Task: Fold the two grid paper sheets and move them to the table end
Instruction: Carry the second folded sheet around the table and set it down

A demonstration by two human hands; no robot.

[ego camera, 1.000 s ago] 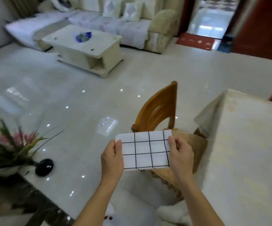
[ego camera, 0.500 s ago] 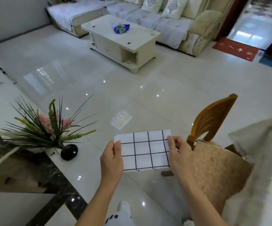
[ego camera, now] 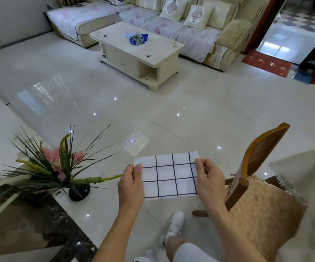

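A folded white grid paper sheet (ego camera: 169, 176) with dark lines is held flat in the air in front of me, above the tiled floor. My left hand (ego camera: 131, 183) pinches its left edge and my right hand (ego camera: 209, 178) pinches its right edge. I cannot tell whether it is one sheet or two stacked. At the far right edge lies the table with a cream cloth (ego camera: 307, 178); the paper is well left of it.
A wooden chair (ego camera: 255, 176) with a woven seat pad stands between me and the table. A potted plant (ego camera: 58, 167) in a black vase sits at the left on a ledge. A white coffee table (ego camera: 137, 48) and sofa (ego camera: 190, 21) stand further off.
My view has swung left and down, so the table has slid to the right edge and the plant and coffee table came in. Both hands keep the same hold on the paper.
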